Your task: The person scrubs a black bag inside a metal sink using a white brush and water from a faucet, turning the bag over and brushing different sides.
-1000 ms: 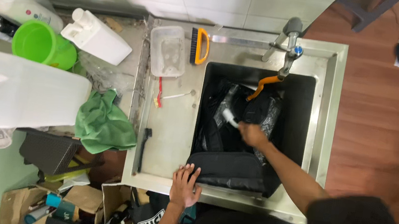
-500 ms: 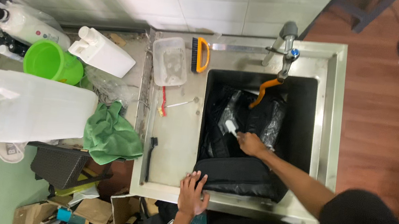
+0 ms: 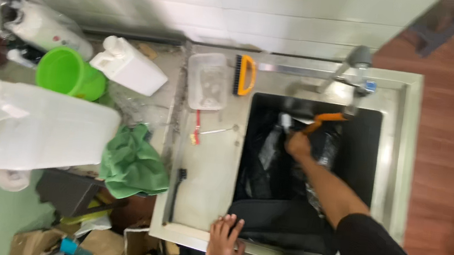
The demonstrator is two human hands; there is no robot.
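Note:
My right hand (image 3: 297, 144) reaches into the deep sink (image 3: 397, 162), closed around a small white-tipped object (image 3: 285, 121) over dark wet fabric (image 3: 278, 228) that fills the basin. An orange hose end (image 3: 323, 119) hangs from the grey tap (image 3: 358, 60) just right of that hand. At the sink's front rim, my left hand (image 3: 224, 241) rests flat with its fingers spread, beside the folded edge of the fabric.
On the steel drainboard lie a clear plastic tub (image 3: 208, 80), an orange-handled brush (image 3: 244, 74), a red-handled tool (image 3: 197, 130) and a black brush (image 3: 177, 192). Left of it are a green cloth (image 3: 133, 162), a green bucket (image 3: 69, 73), white jugs (image 3: 41, 127) and clutter.
My right hand has moved up the basin towards the tap and the orange hose. The view has shifted and blurred slightly. My left hand stays on the front rim.

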